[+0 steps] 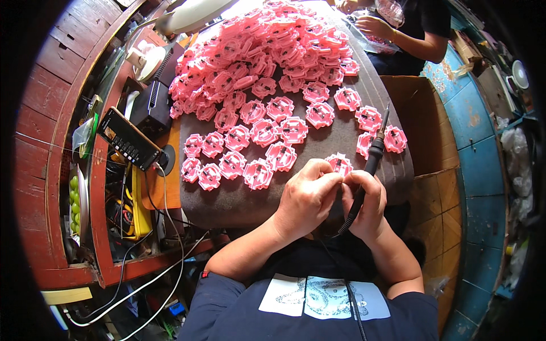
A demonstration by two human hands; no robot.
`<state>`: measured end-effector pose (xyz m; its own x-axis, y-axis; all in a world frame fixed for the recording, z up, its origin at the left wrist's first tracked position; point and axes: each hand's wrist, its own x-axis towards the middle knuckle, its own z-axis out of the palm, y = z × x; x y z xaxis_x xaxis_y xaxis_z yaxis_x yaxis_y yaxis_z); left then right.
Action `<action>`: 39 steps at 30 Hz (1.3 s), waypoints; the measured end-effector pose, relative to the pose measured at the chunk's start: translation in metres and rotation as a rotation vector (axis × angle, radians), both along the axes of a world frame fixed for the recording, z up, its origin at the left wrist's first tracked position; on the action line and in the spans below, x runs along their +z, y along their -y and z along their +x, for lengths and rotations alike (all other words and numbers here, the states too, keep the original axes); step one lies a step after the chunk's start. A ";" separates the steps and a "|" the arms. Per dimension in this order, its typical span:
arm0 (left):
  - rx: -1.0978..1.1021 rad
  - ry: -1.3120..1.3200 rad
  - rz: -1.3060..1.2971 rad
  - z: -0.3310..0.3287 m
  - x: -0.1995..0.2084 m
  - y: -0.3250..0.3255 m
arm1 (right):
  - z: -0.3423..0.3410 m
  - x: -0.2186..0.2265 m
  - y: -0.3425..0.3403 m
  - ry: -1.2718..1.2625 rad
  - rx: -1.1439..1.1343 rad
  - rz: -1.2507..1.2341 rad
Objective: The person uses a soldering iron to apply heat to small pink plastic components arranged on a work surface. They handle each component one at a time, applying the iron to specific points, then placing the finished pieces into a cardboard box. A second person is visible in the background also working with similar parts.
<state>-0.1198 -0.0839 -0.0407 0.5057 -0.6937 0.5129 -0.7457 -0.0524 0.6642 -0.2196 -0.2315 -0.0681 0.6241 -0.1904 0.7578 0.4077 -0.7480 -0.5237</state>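
Note:
My left hand (307, 196) is closed, its thumb and fingers pinching the near edge of a pink plastic part (340, 163) at the front of the dark work surface. Close beside it, my right hand (367, 204) is closed around a black-handled soldering iron (375, 154). The iron's thin tip points up and away from me, apart from the part. My right fingertips also meet at the part's near edge; whether they grip it is hidden. Loose rows of similar pink parts (264, 132), with small dark pieces in their middles, lie beyond my hands.
A large heap of pink parts (267, 45) covers the far end of the dark padded surface (233, 207). A phone (129, 138) on a stand is at the left, with cables below. An open cardboard box (424, 122) stands right. Another person's arm (415, 45) is at the far right.

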 end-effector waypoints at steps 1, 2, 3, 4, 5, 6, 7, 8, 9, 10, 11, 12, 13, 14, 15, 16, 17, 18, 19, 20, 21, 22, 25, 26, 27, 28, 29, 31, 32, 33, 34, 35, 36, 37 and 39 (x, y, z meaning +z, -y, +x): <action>-0.008 -0.002 0.004 0.002 0.000 0.000 | 0.000 -0.001 0.001 -0.002 -0.006 0.000; -0.016 -0.005 0.008 0.003 0.001 0.001 | 0.001 0.000 0.001 -0.004 -0.011 0.009; -0.017 -0.019 0.009 0.005 0.001 0.002 | 0.001 0.001 0.000 -0.007 -0.016 0.018; -0.016 -0.032 0.009 0.005 0.002 0.003 | 0.002 0.002 0.000 -0.010 -0.019 0.027; -0.015 -0.046 0.010 0.005 0.003 0.003 | 0.001 0.001 -0.002 -0.003 -0.034 0.041; -0.001 -0.045 0.021 0.004 0.004 0.003 | -0.001 -0.002 -0.004 0.004 -0.049 0.054; 0.013 -0.045 0.032 0.003 0.005 0.003 | -0.002 -0.003 -0.005 0.010 -0.064 0.067; 0.027 -0.044 0.043 0.002 0.005 0.003 | -0.002 -0.003 -0.005 0.045 -0.052 0.046; 0.026 -0.040 0.026 0.002 0.003 0.004 | -0.002 -0.002 -0.004 0.079 -0.040 0.025; 0.027 -0.032 0.010 0.003 0.002 0.006 | -0.003 -0.001 -0.004 0.117 -0.025 0.006; 0.028 -0.025 -0.005 0.003 0.001 0.006 | -0.004 0.000 -0.002 0.100 0.005 -0.032; 0.034 -0.024 0.006 0.004 0.001 0.005 | -0.003 0.000 -0.002 0.107 0.015 -0.074; 0.036 -0.026 0.016 0.004 0.001 0.005 | -0.002 0.001 -0.001 0.112 0.020 -0.118; 0.038 -0.027 0.026 0.004 0.001 0.004 | -0.002 -0.001 0.000 0.113 0.020 -0.140; 0.046 -0.024 0.026 0.003 0.001 0.005 | -0.002 0.000 0.000 0.108 0.010 -0.142; 0.056 -0.018 0.028 0.002 0.000 0.005 | -0.001 0.000 -0.001 0.106 0.001 -0.142; 0.065 -0.012 0.030 0.001 0.000 0.006 | 0.000 0.000 -0.001 0.104 -0.008 -0.142; 0.073 -0.002 0.026 0.000 0.000 0.005 | 0.000 -0.001 -0.001 0.104 -0.008 -0.138; 0.079 0.007 0.020 0.000 -0.001 0.006 | 0.000 -0.003 -0.001 0.103 -0.009 -0.136; 0.085 0.017 0.014 0.000 -0.002 0.006 | 0.000 -0.004 -0.001 0.102 -0.010 -0.133; 0.087 0.023 0.010 0.000 -0.002 0.006 | 0.001 -0.003 0.000 0.095 -0.012 -0.134; 0.088 0.029 0.007 0.000 -0.003 0.007 | 0.001 -0.003 0.000 0.088 -0.013 -0.134; 0.095 0.051 0.000 0.000 -0.002 0.007 | 0.002 -0.004 -0.002 0.074 -0.029 -0.118; 0.097 0.059 -0.003 -0.001 -0.001 0.007 | 0.002 -0.004 -0.003 0.070 -0.037 -0.110; 0.097 0.062 0.014 -0.001 0.000 0.007 | 0.001 -0.001 -0.003 0.065 -0.030 -0.106; 0.099 0.064 0.030 -0.001 0.000 0.007 | 0.000 0.005 -0.002 0.058 -0.023 -0.103; 0.100 0.066 0.046 -0.001 0.000 0.007 | -0.001 0.010 -0.002 0.051 -0.015 -0.099; 0.107 0.067 0.056 -0.001 0.003 0.010 | -0.014 0.009 0.005 0.063 -0.017 -0.123; 0.114 0.069 0.065 0.000 0.005 0.010 | -0.021 0.010 0.011 0.077 -0.002 -0.155; 0.114 0.065 0.058 0.000 0.006 0.010 | -0.030 0.009 0.015 0.064 0.007 -0.160; 0.112 0.057 0.051 0.001 0.006 0.010 | -0.037 0.013 0.018 0.051 0.032 -0.157; 0.109 0.050 0.044 0.001 0.005 0.010 | -0.043 0.018 0.020 0.038 0.058 -0.153; 0.115 0.056 0.031 0.002 0.004 0.010 | -0.048 0.020 0.022 0.041 0.037 -0.178; 0.111 0.057 0.030 0.002 0.003 0.010 | -0.049 0.020 0.022 0.072 -0.006 -0.182; 0.103 0.058 0.027 0.003 0.002 0.010 | -0.052 0.025 0.024 0.072 -0.024 -0.141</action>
<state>-0.1164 -0.0942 -0.0384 0.5449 -0.6538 0.5251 -0.7725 -0.1478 0.6176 -0.2714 -0.2556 -0.0428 0.5640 -0.0929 0.8205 0.4216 -0.8220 -0.3829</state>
